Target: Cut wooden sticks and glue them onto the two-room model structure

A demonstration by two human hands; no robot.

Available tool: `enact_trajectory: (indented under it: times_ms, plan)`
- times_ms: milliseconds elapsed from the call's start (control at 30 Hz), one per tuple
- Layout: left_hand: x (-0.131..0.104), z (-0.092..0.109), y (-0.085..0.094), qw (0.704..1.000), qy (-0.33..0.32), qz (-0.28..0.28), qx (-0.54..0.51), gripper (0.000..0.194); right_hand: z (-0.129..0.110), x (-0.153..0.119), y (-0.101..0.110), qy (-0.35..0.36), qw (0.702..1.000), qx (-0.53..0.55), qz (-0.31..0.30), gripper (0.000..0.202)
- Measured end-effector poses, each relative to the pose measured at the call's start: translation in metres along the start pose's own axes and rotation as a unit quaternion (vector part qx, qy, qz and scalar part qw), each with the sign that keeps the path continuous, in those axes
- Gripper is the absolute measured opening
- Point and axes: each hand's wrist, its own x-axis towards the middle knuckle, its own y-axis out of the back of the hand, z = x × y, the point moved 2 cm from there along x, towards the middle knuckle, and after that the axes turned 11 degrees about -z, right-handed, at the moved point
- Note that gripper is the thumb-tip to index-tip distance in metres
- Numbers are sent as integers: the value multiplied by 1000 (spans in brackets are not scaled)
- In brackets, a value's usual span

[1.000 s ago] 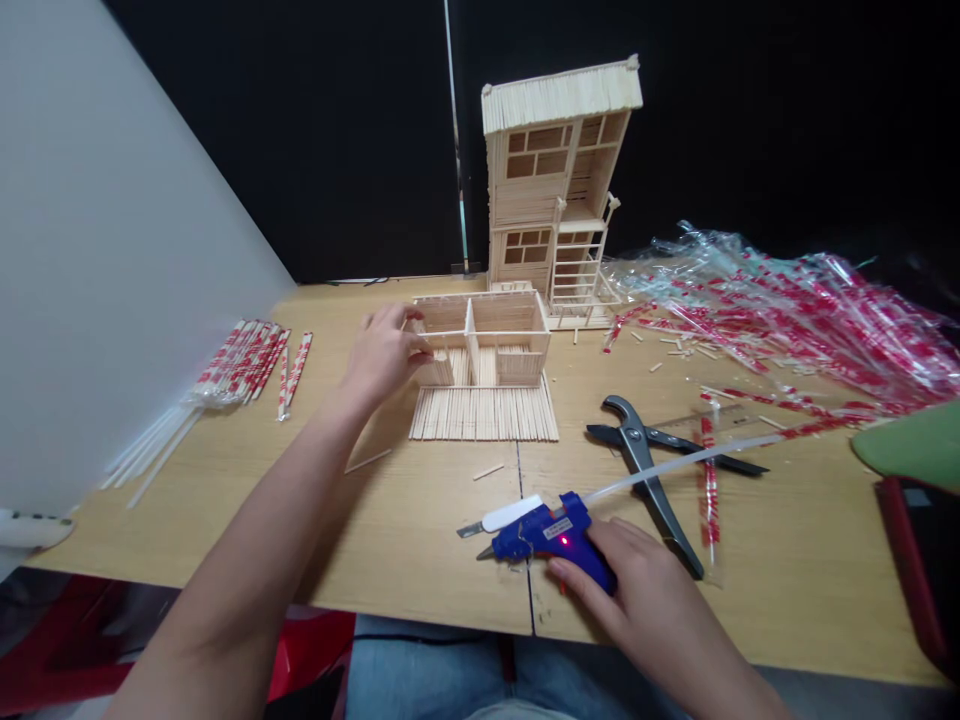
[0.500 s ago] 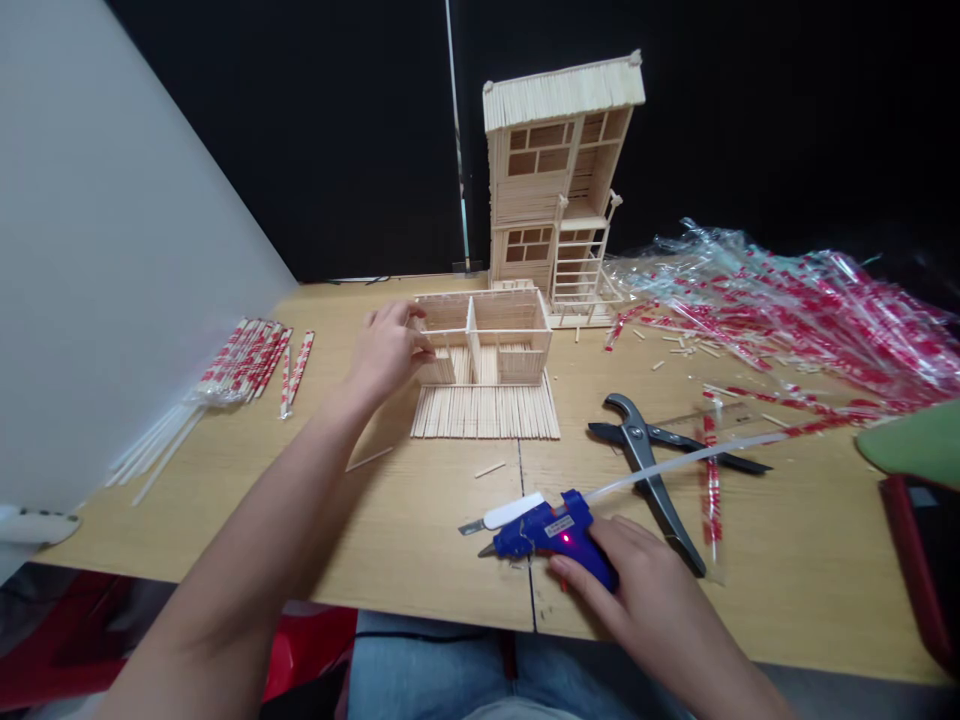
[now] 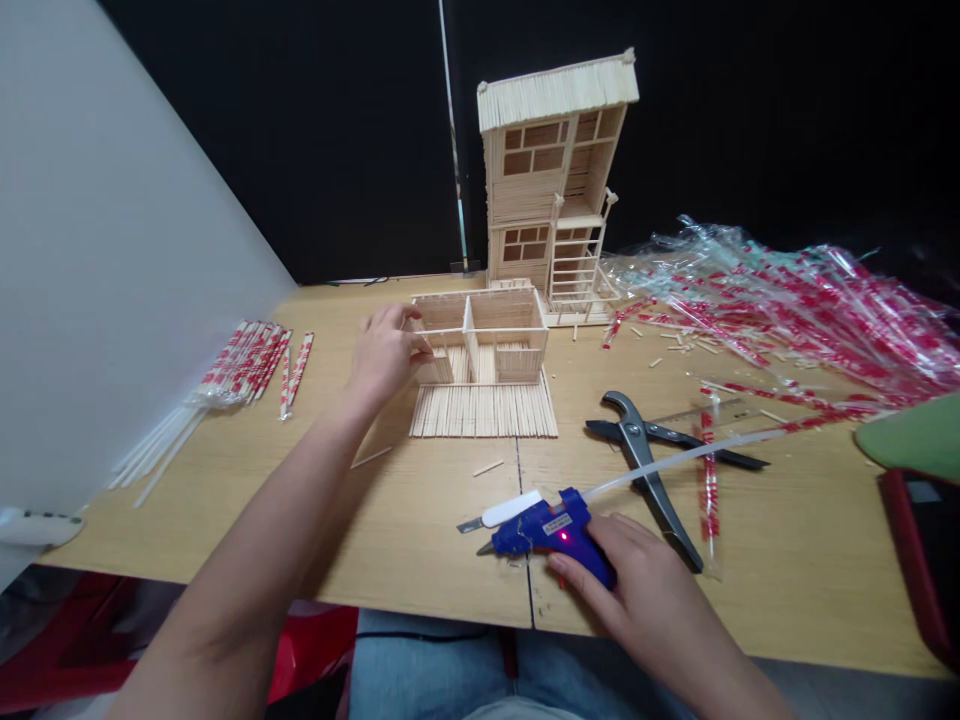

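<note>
Left hand (image 3: 386, 350) up at the roofless stick model (image 3: 506, 362), fingers bent over its near edge, the model spreading away at three o'clock; whether they pinch it, can't tell! Right hand (image 3: 652, 590) wrapped around the glue gun (image 3: 546, 528) handle, blue body at ten o'clock from those fingers, nozzle between eight and nine.

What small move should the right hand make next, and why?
Perhaps lift the blue plastic glue gun toward the roofless wooden-stick house: the right hand holds this gun, its red light glows, and the left hand is at the house's left end.
</note>
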Motion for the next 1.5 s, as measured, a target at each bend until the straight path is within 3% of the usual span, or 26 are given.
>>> enact_trajectory:
  times_ms: [333, 533, 633, 733, 933, 1500]
  plan:
    - [-14, -4, -12, 995, -28, 92, -14, 2, 1, -2, -2, -10, 1000, 10, -8, 27]
    - [-30, 2, -12, 984, -39, 174, -3, 7, 3, -2, -5, -14, 1000, 7, 0, 27]
    - [-40, 7, -15, 981, -53, 187, 23, 13, 4, -1, -4, -8, 1000, 4, -6, 28]
    - [-50, 13, -20, 983, -60, 163, 53, 25, 4, -1, -2, 0, 1000, -4, -13, 29]
    - [-61, 25, -28, 997, -40, 27, 55, 48, 3, -2, -1, 4, 1000, -7, -19, 28]
    - [-66, 36, -38, 997, -4, -7, 81, 58, 4, -2, -1, 8, 1000, -3, 6, 26]
